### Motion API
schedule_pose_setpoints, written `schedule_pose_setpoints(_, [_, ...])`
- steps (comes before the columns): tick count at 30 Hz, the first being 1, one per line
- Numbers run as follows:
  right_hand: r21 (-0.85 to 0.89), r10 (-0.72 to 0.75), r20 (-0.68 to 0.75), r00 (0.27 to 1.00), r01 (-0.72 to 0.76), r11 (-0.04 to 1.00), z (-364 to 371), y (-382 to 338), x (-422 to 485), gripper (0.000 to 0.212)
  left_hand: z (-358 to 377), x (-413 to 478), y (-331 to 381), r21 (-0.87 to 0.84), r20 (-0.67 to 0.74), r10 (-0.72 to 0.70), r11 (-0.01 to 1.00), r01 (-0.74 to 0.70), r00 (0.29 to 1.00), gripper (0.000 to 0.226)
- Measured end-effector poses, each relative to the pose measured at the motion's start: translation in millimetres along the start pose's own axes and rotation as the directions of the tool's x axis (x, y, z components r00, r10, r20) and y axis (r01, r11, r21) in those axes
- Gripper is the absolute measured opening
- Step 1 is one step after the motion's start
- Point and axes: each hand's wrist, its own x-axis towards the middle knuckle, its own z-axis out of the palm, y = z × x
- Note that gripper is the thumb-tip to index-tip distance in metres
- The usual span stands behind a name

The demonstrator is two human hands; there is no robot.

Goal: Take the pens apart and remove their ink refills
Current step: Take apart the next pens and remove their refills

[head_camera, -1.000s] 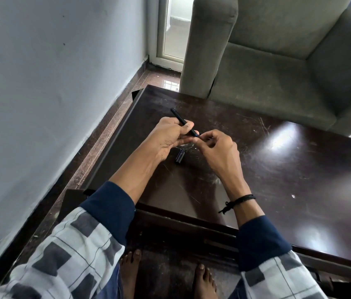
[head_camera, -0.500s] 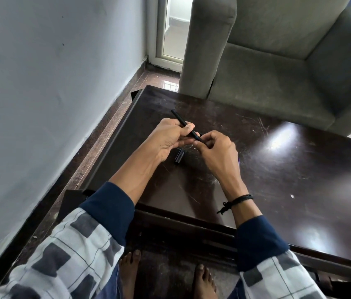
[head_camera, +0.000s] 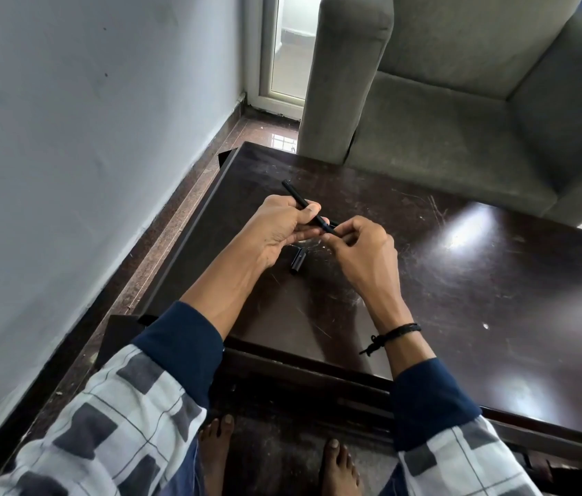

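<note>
A pale wall (head_camera: 85, 155) fills the nine o'clock side, with a strip of polished brown floor (head_camera: 182, 216) running along its foot. The left hand (head_camera: 279, 232) is raised over the dark wooden table (head_camera: 479, 309), its fingers and thumb curled round the barrel of a slim black pen (head_camera: 304, 204). The pen's free end sticks out past the knuckles toward ten o'clock; its other end runs toward four o'clock into the right hand. A short black pen piece (head_camera: 298, 262) lies flat on the table at six o'clock from where the two hands meet, apart from both, partly shadowed by them. The right hand (head_camera: 363, 254) has its fingers bent in and pinches the pen's tip end between thumb and fingertips; the very tip is hidden by those fingers. A black cord wristband (head_camera: 395, 334) circles the right wrist. Both forearms come out of dark blue sleeves under a checked cloth. A grey armchair (head_camera: 461, 112) stands at one o'clock, touching or just beside the table's far edge. Two bare feet (head_camera: 338, 467) show at six o'clock under the table's near edge.
</note>
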Motion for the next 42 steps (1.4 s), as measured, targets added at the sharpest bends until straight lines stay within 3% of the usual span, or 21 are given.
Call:
schedule_pose_setpoints(8, [0.024, -0.024, 0.005, 1.000, 0.024, 0.999, -1.8, -1.4, -0.6, 0.020, -1.5, 0.0, 0.6, 0.000, 0.004, 0.007, 1.000, -0.007, 1.000, 0.013])
schedule_pose_setpoints(13, [0.013, 0.006, 0.019, 1.000, -0.007, 1.000, 1.0, 0.1, 0.2, 0.010, 1.8, -0.5, -2.1, 0.021, 0.012, 0.004, 1.000, -0.005, 1.000, 0.009])
schedule_pose_setpoints(19, [0.021, -0.033, 0.023, 0.999, 0.032, 0.999, 0.1, -0.2, 0.2, 0.018, 0.4, -1.6, 0.5, 0.009, -0.006, 0.007, 1.000, -0.006, 1.000, 0.014])
schedule_pose_setpoints(24, [-0.003, -0.011, 0.030, 1.000, 0.011, 1.000, 1.4, 2.1, 1.6, 0.008, 3.2, -1.8, -2.6, 0.045, -0.001, 0.011, 0.999, -0.011, 1.000, 0.011])
schedule_pose_setpoints(30, [0.033, -0.033, 0.001, 0.999, 0.033, 0.999, -0.2, 0.1, 1.2, 0.016, -0.5, 0.0, -0.5, 0.033, -0.024, 0.022, 0.999, -0.021, 0.999, 0.011])
schedule_pose_setpoints(34, [0.010, -0.012, 0.004, 1.000, 0.012, 1.000, 1.3, 1.5, 1.5, 0.007, 2.8, -0.4, -2.8, 0.049, -0.015, 0.022, 0.999, -0.021, 1.000, 0.009])
schedule_pose_setpoints(42, [0.024, -0.025, 0.011, 1.000, 0.024, 0.999, 0.7, 1.7, 1.1, 0.019, 0.4, 0.2, -0.8, 0.035, -0.019, 0.025, 0.999, -0.024, 1.000, 0.008])
